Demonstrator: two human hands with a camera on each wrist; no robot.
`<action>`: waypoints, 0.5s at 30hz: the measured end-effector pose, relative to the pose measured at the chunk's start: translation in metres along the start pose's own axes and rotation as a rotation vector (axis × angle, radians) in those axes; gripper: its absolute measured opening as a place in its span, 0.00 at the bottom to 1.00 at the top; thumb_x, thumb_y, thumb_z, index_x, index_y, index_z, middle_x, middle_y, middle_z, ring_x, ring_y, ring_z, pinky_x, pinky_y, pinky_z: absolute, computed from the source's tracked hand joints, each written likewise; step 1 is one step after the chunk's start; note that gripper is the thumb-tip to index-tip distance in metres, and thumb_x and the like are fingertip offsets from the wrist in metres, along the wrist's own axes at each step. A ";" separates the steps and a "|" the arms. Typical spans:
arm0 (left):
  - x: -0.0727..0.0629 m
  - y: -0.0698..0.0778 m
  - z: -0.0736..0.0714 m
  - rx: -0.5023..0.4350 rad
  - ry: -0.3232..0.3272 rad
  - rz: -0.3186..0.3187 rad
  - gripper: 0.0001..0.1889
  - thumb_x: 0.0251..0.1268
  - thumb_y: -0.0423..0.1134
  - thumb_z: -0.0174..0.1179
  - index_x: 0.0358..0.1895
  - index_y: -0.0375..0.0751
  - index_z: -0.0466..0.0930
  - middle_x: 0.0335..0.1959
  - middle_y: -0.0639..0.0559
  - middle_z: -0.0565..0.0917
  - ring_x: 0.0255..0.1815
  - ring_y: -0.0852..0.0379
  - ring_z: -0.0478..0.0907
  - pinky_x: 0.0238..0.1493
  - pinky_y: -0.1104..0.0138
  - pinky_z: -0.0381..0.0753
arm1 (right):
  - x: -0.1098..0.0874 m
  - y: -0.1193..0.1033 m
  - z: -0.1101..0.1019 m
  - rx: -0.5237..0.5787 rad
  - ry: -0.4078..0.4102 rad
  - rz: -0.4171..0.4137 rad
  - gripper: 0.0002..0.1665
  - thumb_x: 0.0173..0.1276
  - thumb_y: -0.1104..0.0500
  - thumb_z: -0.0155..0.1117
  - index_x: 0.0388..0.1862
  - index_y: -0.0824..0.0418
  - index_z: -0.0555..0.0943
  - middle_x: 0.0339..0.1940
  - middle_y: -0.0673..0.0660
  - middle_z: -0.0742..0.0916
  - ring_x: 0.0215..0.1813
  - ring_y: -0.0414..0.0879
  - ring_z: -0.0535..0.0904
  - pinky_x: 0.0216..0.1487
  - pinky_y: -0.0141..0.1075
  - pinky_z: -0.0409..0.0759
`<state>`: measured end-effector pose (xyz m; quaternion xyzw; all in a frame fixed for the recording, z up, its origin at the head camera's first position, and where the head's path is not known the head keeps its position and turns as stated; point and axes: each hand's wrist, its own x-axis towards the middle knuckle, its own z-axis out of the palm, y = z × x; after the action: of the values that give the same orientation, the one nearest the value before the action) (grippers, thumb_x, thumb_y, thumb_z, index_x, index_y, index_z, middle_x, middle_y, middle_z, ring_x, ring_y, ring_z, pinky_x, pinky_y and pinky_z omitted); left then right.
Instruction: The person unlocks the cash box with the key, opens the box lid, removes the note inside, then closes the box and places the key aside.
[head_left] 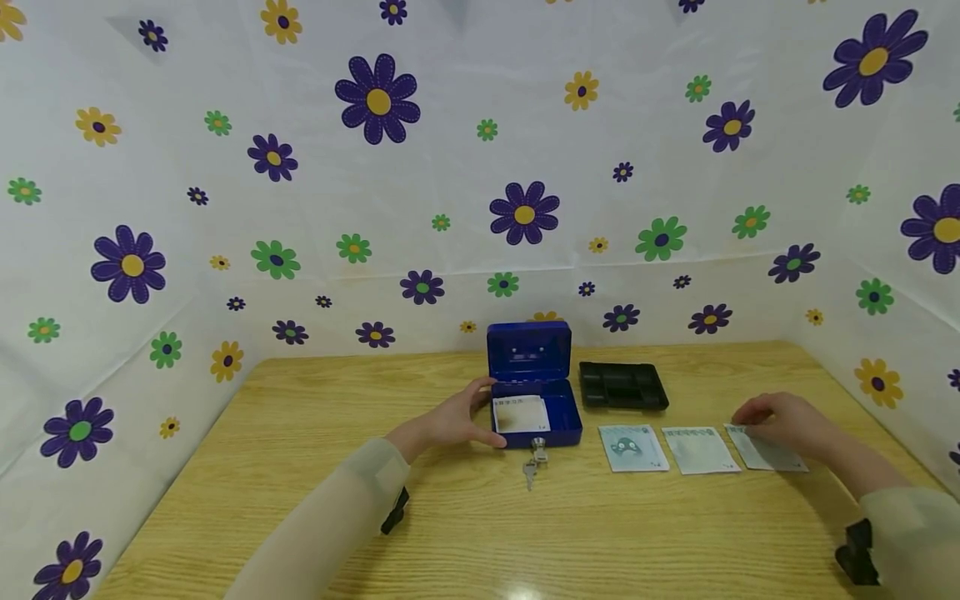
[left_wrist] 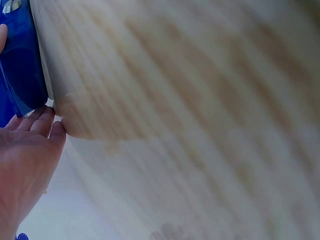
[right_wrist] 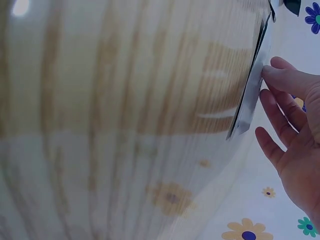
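A blue metal cash box [head_left: 577, 417] stands with its lid raised, a stack of pale printed notes [head_left: 519, 414] inside. My left hand [head_left: 448, 423] grips the box's left side, thumb at the front corner and fingers towards the back; the left wrist view shows fingertips against the blue wall. Two keys [head_left: 530, 473] hang from the front lock. Three groups of notes lie in a row to the right: a left one [head_left: 632, 450], a middle one [head_left: 701, 452] and a right one [head_left: 772, 458]. My right hand [head_left: 787, 421] touches the right one's upper edge with thumb and forefinger, other fingers loose.
Behind the row of notes, a black compartment tray [head_left: 624, 402] lies right of the cash box. The wooden table [head_left: 337, 392] ends at a white cloth [head_left: 450, 175] printed with flowers, at the back and both sides. A black strap mount sits on each wrist.
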<state>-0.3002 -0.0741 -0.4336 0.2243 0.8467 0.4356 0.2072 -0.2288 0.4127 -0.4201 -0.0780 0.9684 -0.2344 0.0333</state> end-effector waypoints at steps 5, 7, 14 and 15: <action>0.000 -0.001 0.000 0.003 -0.004 0.009 0.53 0.52 0.43 0.75 0.76 0.45 0.47 0.74 0.38 0.58 0.75 0.45 0.53 0.71 0.51 0.53 | -0.001 -0.001 0.001 -0.015 0.020 -0.017 0.06 0.62 0.71 0.63 0.38 0.69 0.83 0.37 0.60 0.85 0.40 0.55 0.78 0.42 0.51 0.77; 0.000 -0.001 0.000 0.000 -0.003 0.006 0.53 0.52 0.43 0.75 0.76 0.46 0.47 0.74 0.38 0.58 0.75 0.46 0.53 0.72 0.52 0.53 | -0.001 -0.002 0.000 -0.020 0.042 -0.027 0.06 0.62 0.70 0.64 0.39 0.68 0.84 0.37 0.60 0.85 0.40 0.56 0.78 0.41 0.51 0.77; -0.001 -0.001 0.000 -0.003 0.000 0.009 0.53 0.52 0.43 0.75 0.76 0.46 0.47 0.74 0.38 0.57 0.75 0.46 0.53 0.72 0.52 0.53 | 0.006 -0.027 -0.003 -0.006 0.130 -0.145 0.08 0.67 0.65 0.64 0.43 0.66 0.84 0.42 0.61 0.86 0.43 0.56 0.79 0.45 0.54 0.78; 0.000 -0.001 0.000 -0.003 0.001 0.011 0.53 0.52 0.43 0.75 0.76 0.46 0.47 0.74 0.38 0.57 0.75 0.46 0.53 0.72 0.52 0.53 | 0.009 -0.034 -0.003 0.007 0.134 -0.160 0.09 0.67 0.65 0.64 0.44 0.67 0.84 0.42 0.61 0.86 0.44 0.56 0.79 0.46 0.55 0.77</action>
<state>-0.3001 -0.0749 -0.4345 0.2282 0.8451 0.4381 0.2047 -0.2338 0.3828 -0.4025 -0.1390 0.9584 -0.2442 -0.0503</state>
